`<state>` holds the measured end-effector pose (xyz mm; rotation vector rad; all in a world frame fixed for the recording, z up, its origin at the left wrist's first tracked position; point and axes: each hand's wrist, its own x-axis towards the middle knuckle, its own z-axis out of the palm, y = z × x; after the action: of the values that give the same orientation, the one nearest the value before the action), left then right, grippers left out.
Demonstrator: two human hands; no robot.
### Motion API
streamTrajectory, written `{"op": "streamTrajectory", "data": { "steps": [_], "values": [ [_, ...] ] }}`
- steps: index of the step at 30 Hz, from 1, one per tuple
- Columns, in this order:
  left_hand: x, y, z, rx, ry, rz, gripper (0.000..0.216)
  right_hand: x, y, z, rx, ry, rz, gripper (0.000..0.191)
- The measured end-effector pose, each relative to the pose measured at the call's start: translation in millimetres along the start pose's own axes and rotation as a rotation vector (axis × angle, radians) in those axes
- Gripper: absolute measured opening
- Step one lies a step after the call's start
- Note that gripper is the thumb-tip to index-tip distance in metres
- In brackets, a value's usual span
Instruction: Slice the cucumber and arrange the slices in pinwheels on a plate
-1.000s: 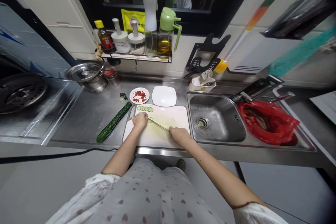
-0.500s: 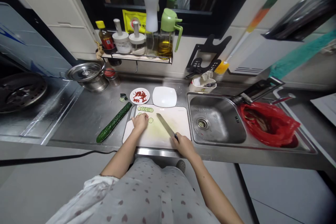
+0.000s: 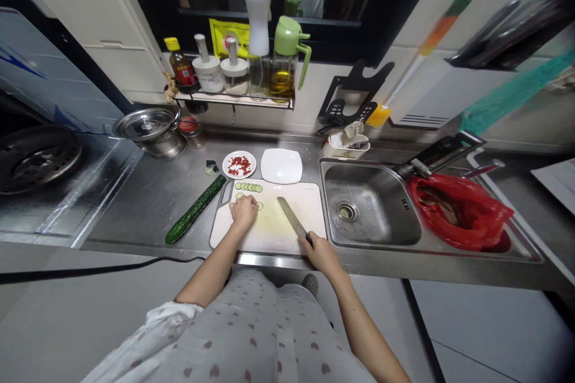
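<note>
Steel-bladed knife (image 3: 293,219) grasped in the right hand's (image 3: 321,249) grip has shifted farther from the loose cucumber slice (image 3: 260,206) on the cutting board (image 3: 269,234), so cutting seems paused, while the left hand (image 3: 244,213) has closed in beside it, its grip too small to tell.

The left hand (image 3: 244,212) partly covers the cucumber slices (image 3: 260,206) nearest it, and whether its fingers pinch one cannot be told. The right hand (image 3: 322,252) hides most of the handle of the knife (image 3: 291,215). The view's left edge crops the dark pan (image 3: 38,158). Lettering on the cutting board (image 3: 283,240) is too small to read. A teal strip (image 3: 507,96) blurs toward the right edge; shadow obscures the contents of the red bag (image 3: 478,215).
</note>
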<state>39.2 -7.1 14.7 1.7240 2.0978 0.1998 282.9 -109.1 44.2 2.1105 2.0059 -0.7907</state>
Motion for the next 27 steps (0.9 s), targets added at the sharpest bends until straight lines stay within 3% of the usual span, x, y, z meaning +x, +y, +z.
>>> {"op": "streamTrajectory", "data": {
  "steps": [8, 17, 27],
  "values": [
    [-2, -7, -2, -0.147, -0.028, -0.083, 0.008, 2, 4, 3, 0.036, 0.016, -0.002, 0.030],
    [9, -38, -8, -0.269, 0.040, -0.206, 0.014, 2, 3, 0, 0.036, -0.002, 0.003, 0.032],
    [17, -47, -19, -0.093, 0.149, -0.281, 0.018, 2, 4, 0, 0.033, 0.008, 0.000, 0.033]
  ]
}}
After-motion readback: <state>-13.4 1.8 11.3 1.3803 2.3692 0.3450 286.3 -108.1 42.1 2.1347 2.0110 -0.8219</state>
